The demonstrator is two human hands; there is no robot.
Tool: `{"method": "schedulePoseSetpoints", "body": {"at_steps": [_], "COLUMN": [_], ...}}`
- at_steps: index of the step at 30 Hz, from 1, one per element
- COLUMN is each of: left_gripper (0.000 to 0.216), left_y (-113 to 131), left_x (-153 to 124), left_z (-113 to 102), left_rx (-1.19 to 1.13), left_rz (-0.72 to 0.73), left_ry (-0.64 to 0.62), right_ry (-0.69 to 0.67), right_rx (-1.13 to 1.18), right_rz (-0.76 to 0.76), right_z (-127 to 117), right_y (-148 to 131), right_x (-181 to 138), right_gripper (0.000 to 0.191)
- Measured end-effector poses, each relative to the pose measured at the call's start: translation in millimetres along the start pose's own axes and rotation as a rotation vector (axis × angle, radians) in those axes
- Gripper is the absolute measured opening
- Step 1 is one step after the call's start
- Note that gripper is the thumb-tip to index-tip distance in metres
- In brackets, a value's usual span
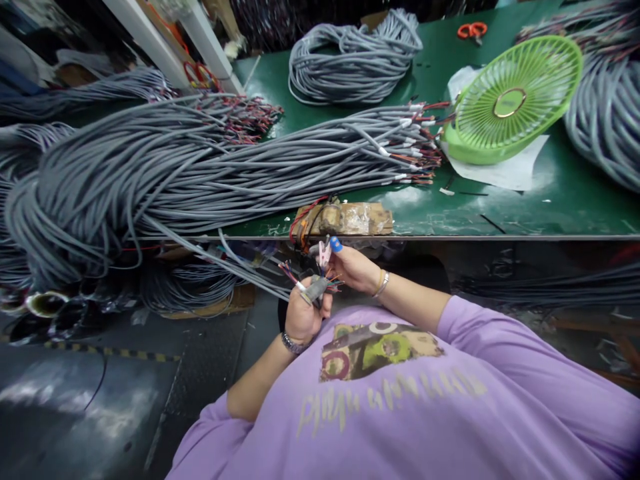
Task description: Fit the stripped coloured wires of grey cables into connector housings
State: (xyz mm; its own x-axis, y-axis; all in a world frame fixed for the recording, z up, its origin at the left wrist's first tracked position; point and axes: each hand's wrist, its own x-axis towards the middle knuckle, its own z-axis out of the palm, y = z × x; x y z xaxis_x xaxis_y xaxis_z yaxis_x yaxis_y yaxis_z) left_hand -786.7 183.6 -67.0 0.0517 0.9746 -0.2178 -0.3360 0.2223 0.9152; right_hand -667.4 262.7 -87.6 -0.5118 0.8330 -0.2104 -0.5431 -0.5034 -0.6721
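In front of my body, just below the table edge, my left hand [303, 317] is closed round a grey cable connector [316, 289] with thin coloured wires [334, 283] fanning out of it. A white-sleeved cable end with loose wire tips [287, 269] sticks out beside the same hand. My right hand [359, 268] has a blue cover [335, 245] on one fingertip. It pinches a small pale pink clip-like piece [325, 253] just above the connector; its exact kind is unclear. Grey cables [250, 272] run from the heap on the table down to my left hand.
A thick bundle of grey cables [200, 173] with stripped ends lies along the green table [560, 207]. A taped wooden block [350, 219] sits at its front edge. Behind are a cable coil [350, 60], a green fan [515, 100] and orange-handled scissors [472, 31].
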Motion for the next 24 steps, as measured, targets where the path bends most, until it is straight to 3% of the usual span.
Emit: {"method": "schedulePoseSetpoints", "body": {"at_steps": [3, 9, 20, 24], "left_gripper": [0.035, 0.035, 0.035, 0.034], "left_y": [0, -3, -3, -1], "left_x": [0, 2, -6, -10], "left_z": [1, -1, -1, 0], "left_rx": [-0.005, -0.001, 0.012, 0.011], "left_rz": [-0.004, -0.026, -0.011, 0.006], "left_ry": [0.006, 0.021, 0.017, 0.055], "right_ry": [0.013, 0.084, 0.018, 0.015], "right_rx": [0.090, 0.125, 0.181, 0.151], "right_rz": [0.064, 0.033, 0.171, 0.151], "right_z": [5, 10, 5, 4], "right_y": [-4, -4, -8, -8], "right_x": [2, 2, -3, -3], "right_gripper": [0.042, 0.038, 0.053, 0.045]}}
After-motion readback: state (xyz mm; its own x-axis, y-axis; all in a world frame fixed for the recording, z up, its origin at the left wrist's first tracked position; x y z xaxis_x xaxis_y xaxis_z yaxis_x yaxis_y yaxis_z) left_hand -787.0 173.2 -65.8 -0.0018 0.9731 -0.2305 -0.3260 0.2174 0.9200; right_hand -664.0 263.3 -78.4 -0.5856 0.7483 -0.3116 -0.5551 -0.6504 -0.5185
